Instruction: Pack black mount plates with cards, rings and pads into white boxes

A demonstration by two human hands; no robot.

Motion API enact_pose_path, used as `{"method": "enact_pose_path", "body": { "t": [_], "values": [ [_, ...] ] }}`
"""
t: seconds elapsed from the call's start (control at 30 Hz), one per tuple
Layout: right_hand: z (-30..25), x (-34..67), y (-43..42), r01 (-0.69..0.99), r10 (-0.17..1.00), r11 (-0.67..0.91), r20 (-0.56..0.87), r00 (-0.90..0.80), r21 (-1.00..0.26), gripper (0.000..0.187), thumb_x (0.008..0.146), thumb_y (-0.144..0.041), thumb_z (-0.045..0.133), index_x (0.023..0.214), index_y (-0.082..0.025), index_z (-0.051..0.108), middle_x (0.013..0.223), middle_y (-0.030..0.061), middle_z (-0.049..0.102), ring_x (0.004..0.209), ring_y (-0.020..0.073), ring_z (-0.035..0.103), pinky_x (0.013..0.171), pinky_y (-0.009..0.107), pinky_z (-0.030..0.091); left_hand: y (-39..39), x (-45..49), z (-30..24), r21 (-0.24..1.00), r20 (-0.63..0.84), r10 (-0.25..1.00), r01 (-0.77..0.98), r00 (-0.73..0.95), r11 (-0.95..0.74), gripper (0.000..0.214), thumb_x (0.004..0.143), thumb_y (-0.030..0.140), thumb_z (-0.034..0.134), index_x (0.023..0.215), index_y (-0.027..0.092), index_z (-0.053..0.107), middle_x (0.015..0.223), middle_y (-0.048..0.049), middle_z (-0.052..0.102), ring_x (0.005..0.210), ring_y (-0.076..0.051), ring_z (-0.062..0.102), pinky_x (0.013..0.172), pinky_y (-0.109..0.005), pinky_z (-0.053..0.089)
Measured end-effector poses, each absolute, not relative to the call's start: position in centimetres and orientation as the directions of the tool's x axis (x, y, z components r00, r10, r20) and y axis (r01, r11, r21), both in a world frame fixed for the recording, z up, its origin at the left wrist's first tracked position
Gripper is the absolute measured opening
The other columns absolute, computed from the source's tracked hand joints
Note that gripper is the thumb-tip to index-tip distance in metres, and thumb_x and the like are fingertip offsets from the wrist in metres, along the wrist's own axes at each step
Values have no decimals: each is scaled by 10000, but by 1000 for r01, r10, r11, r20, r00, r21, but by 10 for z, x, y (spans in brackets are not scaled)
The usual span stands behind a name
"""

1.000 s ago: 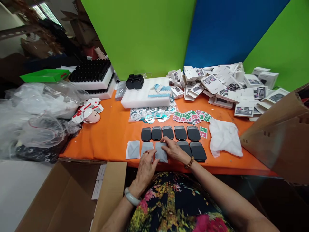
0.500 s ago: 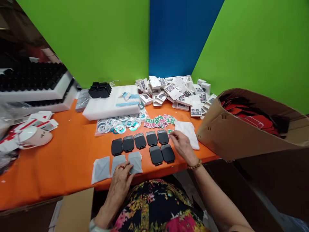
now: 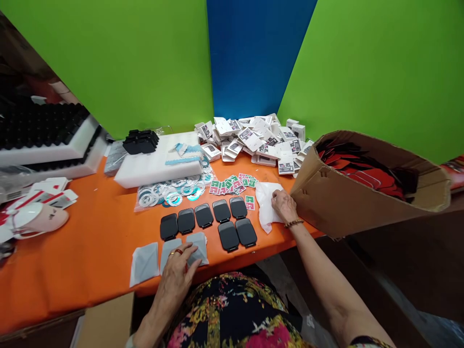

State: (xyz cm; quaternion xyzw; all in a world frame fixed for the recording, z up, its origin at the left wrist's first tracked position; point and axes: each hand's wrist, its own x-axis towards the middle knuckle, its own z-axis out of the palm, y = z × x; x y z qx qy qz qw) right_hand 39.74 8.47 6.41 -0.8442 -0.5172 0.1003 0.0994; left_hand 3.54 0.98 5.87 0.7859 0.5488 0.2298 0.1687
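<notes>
My left hand (image 3: pixel 176 271) lies flat with fingers spread on the grey pouches (image 3: pixel 145 263) at the orange table's front edge. My right hand (image 3: pixel 284 205) reaches right and rests on a crumpled white cloth (image 3: pixel 266 200), its fingers curled into the fabric. Between the hands sit several black flat pads (image 3: pixel 221 211) in two rows. A small green and pink card (image 3: pixel 249 202) lies beside them.
A large open cardboard box (image 3: pixel 348 203) with red and black items stands at the right. Behind are a heap of small white boxes (image 3: pixel 253 140), a white foam block (image 3: pixel 155 162), ring stickers in a bag (image 3: pixel 170 191), green-pink cards (image 3: pixel 232 183) and foam trays (image 3: pixel 47 140) at left.
The view swung right. My right hand left the grey pouches, moved right past the black pads and onto the white cloth. My left hand stayed on the pouches.
</notes>
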Motion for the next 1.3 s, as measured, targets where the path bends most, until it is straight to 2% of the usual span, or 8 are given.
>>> {"method": "enact_pose_path", "body": {
  "t": [0.33,0.47,0.6,0.8,0.97,1.1,1.2,1.3],
  "values": [
    [84,393,60,858,866,-394,180,467,-330,149,812,-182,465,809,-155,611,878,92,585,726,190,539,614,286,364,13,41,68,566,155,946,759,285,-322,246,850,310,523,1036,227,661,1133,-84,653,1047,-259,606,885,-438,518],
    [113,390,38,862,743,-187,506,438,-471,73,782,-183,507,720,-190,546,772,35,522,644,154,495,601,274,395,17,55,79,658,99,948,695,303,-291,262,837,345,548,1052,238,654,1153,-79,646,1046,-258,601,917,-444,493],
    [142,359,23,829,716,109,622,317,-548,115,801,-142,526,706,-207,518,697,-7,483,557,116,447,551,250,400,24,80,104,812,-49,958,570,282,-127,405,842,453,536,1195,259,582,1215,-76,610,1062,-250,580,897,-415,491],
    [146,280,3,664,831,433,556,-31,-609,153,817,-69,489,757,-207,518,722,5,511,582,111,487,513,227,403,41,106,130,983,0,945,175,327,-60,566,789,563,575,1237,219,540,1270,-111,559,1169,-260,509,1003,-382,385],
    [130,250,-6,566,844,510,503,-184,-648,172,829,-54,470,746,-201,506,727,10,498,619,113,501,509,220,396,47,102,134,995,-98,951,2,295,102,384,717,473,701,935,167,621,825,-13,616,748,-137,553,698,-236,441],
    [125,258,4,382,918,396,371,-141,-835,74,849,-204,568,919,-220,550,858,25,534,711,132,524,611,249,456,43,92,135,986,-155,948,-16,278,166,327,789,453,633,738,130,632,648,14,545,596,-91,435,571,-206,357],
    [124,267,19,115,975,206,194,-110,-972,360,843,-370,598,1169,-255,498,1113,71,542,901,172,560,741,296,493,40,87,136,988,-157,939,38,306,153,410,829,514,555,776,123,665,676,-7,569,608,-99,433,571,-215,349],
    [120,267,29,-116,968,54,81,-238,-992,388,857,-438,571,1198,-269,497,1162,72,540,909,166,566,748,299,496,39,87,138,988,-139,917,115,374,103,495,883,551,428,769,122,646,674,-12,559,619,-111,433,580,-228,354]
  ]
}}
